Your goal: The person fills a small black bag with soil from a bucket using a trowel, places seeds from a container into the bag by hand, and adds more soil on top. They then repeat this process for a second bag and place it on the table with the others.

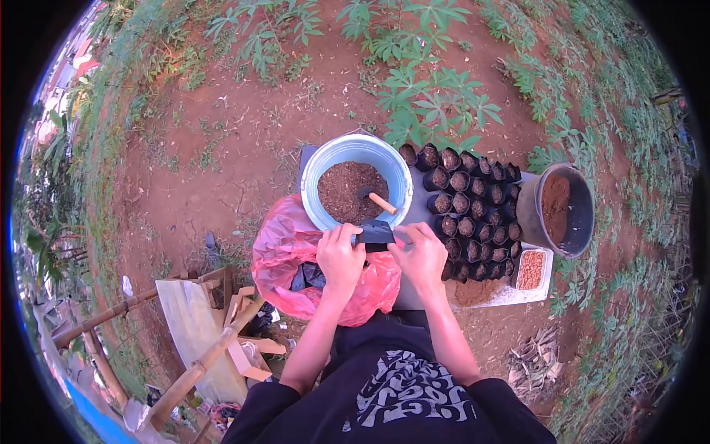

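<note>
Between my two hands is a small black polybag, flat and without visible soil, held over the near rim of a light-blue bucket. My left hand pinches its left end, and my right hand grips the right end with closed fingers. Dark soil fills the lower part of the bucket. A trowel with a wooden handle rests in that soil, its dark blade partly buried. Below my left hand lies a pink plastic bag, opened, with more black polybags inside.
Rows of soil-filled black polybags stand on a grey table to the right. Beside them are a dark bucket of reddish soil and a white tray of orange-brown seeds. Bamboo poles lie lower left; leafy plants grow ahead.
</note>
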A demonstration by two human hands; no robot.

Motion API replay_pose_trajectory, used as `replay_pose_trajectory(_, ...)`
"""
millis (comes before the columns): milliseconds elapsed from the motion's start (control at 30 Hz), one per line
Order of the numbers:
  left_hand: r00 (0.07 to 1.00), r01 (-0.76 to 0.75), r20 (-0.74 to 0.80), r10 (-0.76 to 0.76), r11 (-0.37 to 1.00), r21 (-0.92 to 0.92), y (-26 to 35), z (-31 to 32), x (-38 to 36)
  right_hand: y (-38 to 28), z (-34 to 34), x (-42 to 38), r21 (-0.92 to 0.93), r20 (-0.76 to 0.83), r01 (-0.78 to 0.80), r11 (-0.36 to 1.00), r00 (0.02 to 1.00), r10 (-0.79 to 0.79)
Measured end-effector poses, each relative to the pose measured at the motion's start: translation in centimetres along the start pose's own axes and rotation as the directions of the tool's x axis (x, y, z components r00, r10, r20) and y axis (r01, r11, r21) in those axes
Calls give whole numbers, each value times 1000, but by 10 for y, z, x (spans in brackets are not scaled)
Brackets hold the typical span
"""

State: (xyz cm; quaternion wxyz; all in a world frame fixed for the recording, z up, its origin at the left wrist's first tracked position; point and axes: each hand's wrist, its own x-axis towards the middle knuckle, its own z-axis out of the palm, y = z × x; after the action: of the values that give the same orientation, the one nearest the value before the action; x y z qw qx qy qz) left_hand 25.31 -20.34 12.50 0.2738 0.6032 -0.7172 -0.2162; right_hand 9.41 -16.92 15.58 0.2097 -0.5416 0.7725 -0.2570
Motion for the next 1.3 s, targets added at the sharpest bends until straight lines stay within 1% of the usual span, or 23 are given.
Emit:
replay_pose_trajectory(33, 996, 81, 41, -79, 994, -67, -12, -4, 3, -5, 6, 6, -10, 54, 23, 1000, 998, -22)
replay_pose_trajectory(67, 984, 168, 85, -158, 977, -129, -23, -8, 6, -12, 9, 15, 78, 163, 1, 997, 987, -14)
replay_pose_trajectory(100, 964, 254, 129, -233, 949, -185, -33, -14, 9, -14, 15, 25, 62, 173, 22, 998, 984, -33)
replay_pose_trajectory(133, 965, 249, 130, -226, 946, -208, -39, -27, 14, -16, 24, 37, 48, 179, 49, 998, 982, -57)
replay_pose_trajectory(167, 974, 226, 86, -212, 945, -235, -50, -30, 17, -18, 33, 48, 35, 183, 77, 996, 980, -82)
replay_pose_trajectory(200, 980, 200, 41, -196, 945, -260, -61, -31, 19, -16, 47, 56, -164, 105, 184, 969, 980, -168)
replay_pose_trajectory(267, 986, 152, -33, -166, 953, -264, -76, -36, 24, -9, 75, 74, -346, 135, 193, 918, 979, -154)
replay_pose_trajectory(300, 982, 173, -24, -188, 940, -293, -80, -39, 25, -4, 88, 81, -432, 147, 195, 881, 979, -144)
replay_pose_trajectory(367, 974, 207, -12, -225, 913, -351, -87, -45, 30, 16, 120, 92, -473, 254, 139, 870, 967, -16)
replay_pose_trajectory(400, 972, 218, -6, -235, 912, -348, -90, -47, 32, 13, 125, 97, -495, 303, 114, 861, 952, 48)
replay_pose_trajectory(533, 965, 254, 24, -263, 901, -351, -103, -43, 31, 2, 127, 88, -468, 372, 86, 880, 922, 107)
replay_pose_trajectory(667, 959, 281, 64, -278, 882, -379, -101, -41, 29, 15, 129, 83, -418, 351, 61, 906, 931, 99)
replay_pose_trajectory(767, 973, 219, 22, -228, 899, -380, -97, -35, 30, 5, 100, 75, -319, 209, 45, 947, 978, 24)
replay_pose_trajectory(800, 983, 171, -3, -186, 912, -374, -97, -29, 30, 0, 86, 71, -306, 202, 39, 951, 979, 25)
replay_pose_trajectory(900, 967, 255, 99, -236, 855, -452, -79, -16, 34, -8, 39, 55, -199, 162, -21, 980, 985, 54)
replay_pose_trajectory(933, 958, 284, 160, -239, 873, -397, -66, -17, 37, -3, 21, 49, -130, 128, -24, 991, 991, 41)
replay_pose_trajectory(967, 972, 229, 157, -177, 865, -445, -64, -6, 37, 3, 0, 43, -55, 114, 7, 998, 994, -1)
replay_pose_trajectory(1033, 968, 231, 197, -153, 847, -479, -37, 2, 41, 16, -45, 30, 85, 92, 11, 996, 996, -19)
replay_pose_trajectory(1100, 973, 187, 213, -86, 833, -521, -11, 20, 43, 51, -81, 15, 166, -4, 26, 986, 1000, -26)
replay_pose_trajectory(1167, 971, 140, 240, -9, 833, -535, 30, 33, 44, 78, -131, 1, 246, -13, -105, 963, 994, 112)
replay_pose_trajectory(1200, 975, 62, 213, 68, 832, -551, 52, 44, 45, 88, -160, -4, 216, -52, -152, 964, 985, 167)
replay_pose_trajectory(1233, 965, 58, 248, 88, 848, -527, 78, 53, 47, 102, -188, -9, 188, -89, -200, 962, 971, 220)
replay_pose_trajectory(1300, 953, 31, 270, 139, 840, -542, 139, 72, 50, 159, -240, -17, 151, -179, -303, 941, 928, 327)
